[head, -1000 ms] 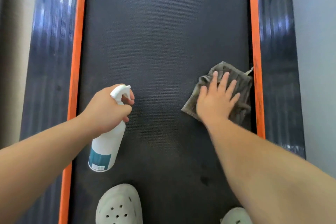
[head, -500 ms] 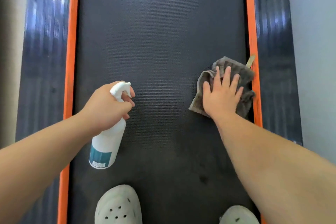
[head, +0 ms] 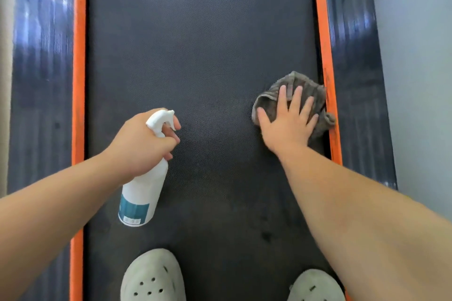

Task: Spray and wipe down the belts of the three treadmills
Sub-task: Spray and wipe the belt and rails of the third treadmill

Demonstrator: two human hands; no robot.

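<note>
A black textured treadmill belt [head: 203, 61] runs up the middle of the view between two orange strips. My left hand [head: 141, 142] grips a white spray bottle [head: 141, 193] with a teal label, held over the belt's left side with the nozzle pointing right. My right hand [head: 288, 122] lies flat with spread fingers on a crumpled grey cloth [head: 303, 90], pressing it onto the belt against the right orange strip [head: 322, 32].
Dark glossy side rails [head: 41, 56] flank the orange strips on both sides. Two pale clogs [head: 151, 276] stand on the belt at the bottom. Grey floor [head: 415, 56] lies to the right of the treadmill.
My right hand has slid the cloth forward along the belt's right edge, bunching it up. My left hand with the bottle has stayed in about the same place.
</note>
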